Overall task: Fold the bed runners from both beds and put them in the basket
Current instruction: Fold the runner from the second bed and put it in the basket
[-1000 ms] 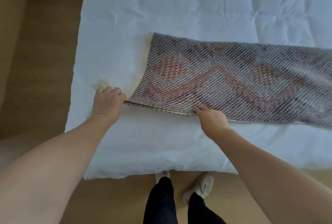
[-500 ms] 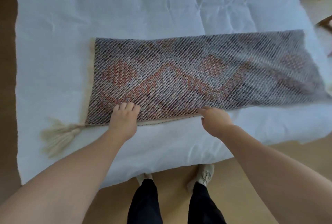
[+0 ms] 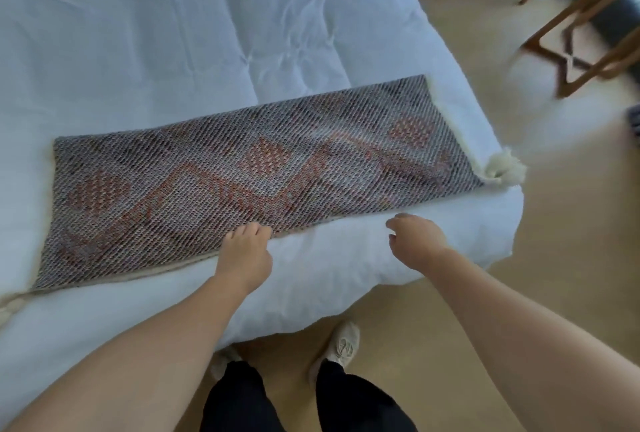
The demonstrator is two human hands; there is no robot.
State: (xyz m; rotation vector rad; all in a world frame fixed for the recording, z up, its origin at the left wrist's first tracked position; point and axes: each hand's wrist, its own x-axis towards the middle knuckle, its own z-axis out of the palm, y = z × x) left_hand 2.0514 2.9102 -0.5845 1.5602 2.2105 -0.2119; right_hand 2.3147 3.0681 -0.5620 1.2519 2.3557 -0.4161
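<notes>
A grey woven bed runner point(image 3: 242, 182) with an orange zigzag and diamond pattern lies flat across the foot of the white bed point(image 3: 173, 33), folded lengthwise. A cream tassel point(image 3: 504, 168) sticks out at its right end near the bed's corner. My left hand point(image 3: 244, 251) rests on the runner's near edge, fingers curled against the cloth. My right hand point(image 3: 414, 239) hovers over the white duvet just in front of the runner's near edge, fingers loosely bent, holding nothing. No basket is in view.
Wooden chair legs point(image 3: 585, 33) stand on the tan floor at the upper right, beyond the bed's corner. My legs and pale shoes point(image 3: 341, 345) are at the bed's foot. More cream fringe point(image 3: 7, 307) peeks out at the far left.
The view has swung to the right, bringing the runner's right end and tassel into sight. My right hand has come off the runner's edge; my left hand stays on the near edge.
</notes>
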